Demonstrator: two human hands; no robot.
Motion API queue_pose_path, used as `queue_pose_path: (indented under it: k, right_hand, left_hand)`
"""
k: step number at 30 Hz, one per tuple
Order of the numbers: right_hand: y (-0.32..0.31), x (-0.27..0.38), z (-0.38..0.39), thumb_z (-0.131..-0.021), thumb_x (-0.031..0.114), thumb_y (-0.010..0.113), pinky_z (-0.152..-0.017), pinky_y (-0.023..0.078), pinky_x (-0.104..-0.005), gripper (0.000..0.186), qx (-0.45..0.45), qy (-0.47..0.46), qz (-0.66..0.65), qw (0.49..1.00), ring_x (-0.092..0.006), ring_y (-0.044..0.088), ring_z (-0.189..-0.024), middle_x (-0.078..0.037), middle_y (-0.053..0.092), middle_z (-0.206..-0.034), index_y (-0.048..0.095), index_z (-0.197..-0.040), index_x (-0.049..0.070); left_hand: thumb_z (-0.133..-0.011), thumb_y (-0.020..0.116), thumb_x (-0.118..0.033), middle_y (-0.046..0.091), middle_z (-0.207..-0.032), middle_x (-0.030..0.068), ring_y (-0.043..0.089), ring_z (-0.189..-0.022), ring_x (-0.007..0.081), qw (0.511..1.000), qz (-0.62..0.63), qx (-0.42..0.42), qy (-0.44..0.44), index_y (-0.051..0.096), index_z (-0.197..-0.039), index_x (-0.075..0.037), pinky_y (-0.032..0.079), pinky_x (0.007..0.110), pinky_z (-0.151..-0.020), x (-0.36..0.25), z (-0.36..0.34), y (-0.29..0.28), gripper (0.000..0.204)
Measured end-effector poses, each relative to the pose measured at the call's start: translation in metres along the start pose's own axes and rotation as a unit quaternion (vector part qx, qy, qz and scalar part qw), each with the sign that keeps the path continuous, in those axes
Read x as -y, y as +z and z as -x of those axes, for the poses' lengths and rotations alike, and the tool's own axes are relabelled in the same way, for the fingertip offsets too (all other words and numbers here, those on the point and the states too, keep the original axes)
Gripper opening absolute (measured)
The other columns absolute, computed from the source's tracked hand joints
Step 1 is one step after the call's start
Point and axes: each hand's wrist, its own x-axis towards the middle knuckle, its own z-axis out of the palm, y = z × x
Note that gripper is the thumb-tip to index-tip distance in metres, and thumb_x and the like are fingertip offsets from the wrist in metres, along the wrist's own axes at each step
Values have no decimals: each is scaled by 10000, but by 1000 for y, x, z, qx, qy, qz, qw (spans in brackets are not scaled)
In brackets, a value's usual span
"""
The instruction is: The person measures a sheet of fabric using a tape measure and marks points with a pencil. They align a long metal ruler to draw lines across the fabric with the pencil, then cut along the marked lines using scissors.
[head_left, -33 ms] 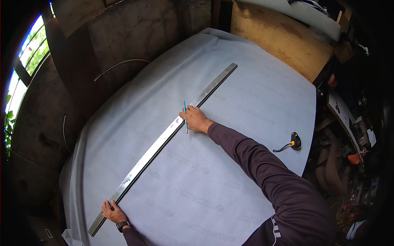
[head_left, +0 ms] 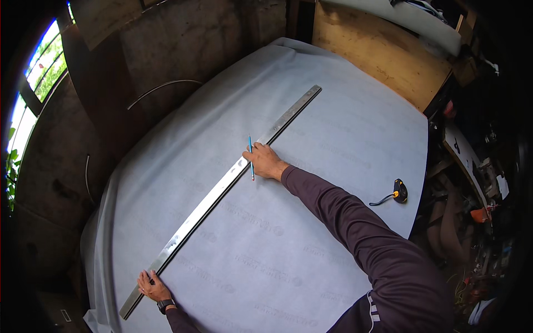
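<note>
A long shiny metal straightedge lies diagonally across pale grey fabric, with a dark strip along its lower right edge. Near its lower left end, my left hand holds it down, fingers curled over the top; a dark watch is on that wrist. My right hand presses on the bar farther up and keeps a blue pencil between its fingers. The pencil crosses the bar, its eraser end toward me. Part of the bar is hidden beneath each hand.
A black and yellow tape measure with a strap rests at the fabric's right side. Beyond the far edge stands a wooden panel. Clutter fills the dark area at right. Brown walls and a barred window are at left.
</note>
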Motion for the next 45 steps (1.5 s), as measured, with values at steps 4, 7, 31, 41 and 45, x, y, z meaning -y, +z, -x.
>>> queue_pose_path:
  k: [4,7,31,41,45]
  right_hand:
    - [8,-11,2,-806,112,647,-901,465,-438,291,-1,-19,5,1000,-328,576,-1069,-147,668,-1021,634,-1096,98]
    - [19,-27,1,-762,39,644,-949,471,-458,448,-20,-85,-51,995,-403,558,-1098,-218,631,-1118,622,-1208,66]
    - [24,-22,-8,-795,-70,583,-993,424,-459,525,82,-23,-55,995,-411,525,-1164,-219,559,-1239,522,-1306,38]
    - [26,-23,-12,-789,-68,587,-979,429,-470,527,65,-12,-54,996,-420,534,-1138,-231,558,-1215,519,-1302,33]
    - [27,-22,-11,-790,-88,580,-966,438,-468,531,67,-23,-66,995,-418,554,-1125,-238,571,-1201,530,-1300,50]
  left_hand:
    - [-950,622,-350,606,-1340,105,462,-1319,333,1000,-12,7,-16,663,-1227,-36,251,534,-1134,-17,-2,-8,421]
    - [-835,720,-202,656,-1081,185,540,-1103,357,988,144,-50,34,686,-1074,9,379,488,-988,-18,-4,0,321]
    - [-799,594,-748,501,-1396,151,270,-1444,372,991,121,9,-47,600,-1330,-115,58,597,-1207,-8,16,-13,827]
    - [-790,637,-701,508,-1372,136,290,-1428,360,993,106,3,-53,610,-1306,-117,81,587,-1205,-9,15,-15,779]
    - [-796,654,-665,506,-1361,141,292,-1421,360,993,104,-33,-44,618,-1292,-110,77,591,-1202,-9,16,-14,745]
